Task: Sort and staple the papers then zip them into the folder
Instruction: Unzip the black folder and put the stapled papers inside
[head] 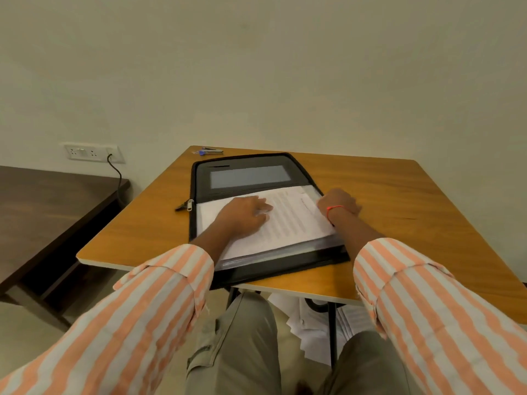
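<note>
Papers (288, 220) lay in open folder (251, 178); left hand (245, 210) pressed flat on them, right hand (340, 203) curled at their right edge, grip unclear.

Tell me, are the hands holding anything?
Nothing is gripped. The left hand lies flat on the papers; the right hand rests at their right edge.

The orange-brown wood-grain tabletop (370, 189) looks smooth with a soft sheen. The black zip folder (248, 166) has a matt lining and a grey, slightly glossy plastic window. White printed papers (288, 220) look matt. A metal zipper pull (188, 205) glints. Striped orange-and-white cloth sleeves (148, 303) look soft.
</note>
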